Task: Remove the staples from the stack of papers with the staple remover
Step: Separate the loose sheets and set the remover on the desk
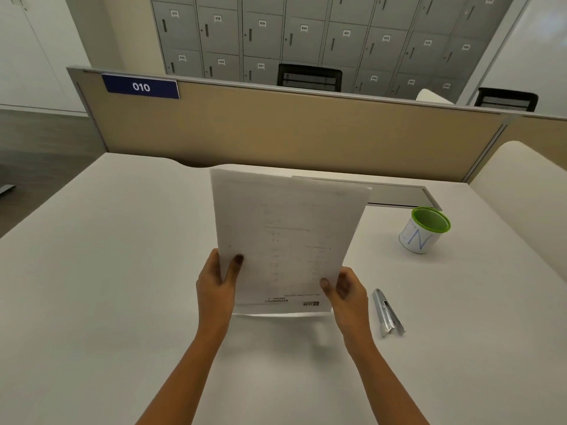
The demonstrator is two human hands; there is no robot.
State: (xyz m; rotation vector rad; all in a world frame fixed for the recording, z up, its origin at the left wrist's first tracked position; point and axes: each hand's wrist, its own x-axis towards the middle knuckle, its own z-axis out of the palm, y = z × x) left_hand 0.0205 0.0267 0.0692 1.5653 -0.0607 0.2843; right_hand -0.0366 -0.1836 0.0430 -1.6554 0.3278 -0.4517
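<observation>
Stack of papers held tilted above the white worktop, print upside down to the viewer. Left hand grip clamped on its near left edge; right hand grip clamped on its near right corner. Staple remover lies on the worktop just right of the right hand. Green-rimmed cup stands farther right.

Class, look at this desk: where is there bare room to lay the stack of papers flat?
Bare white desk lies left of the left hand. The right is crowded: the metal staple remover beside the right hand, and the green-rimmed white cup beyond it.
</observation>
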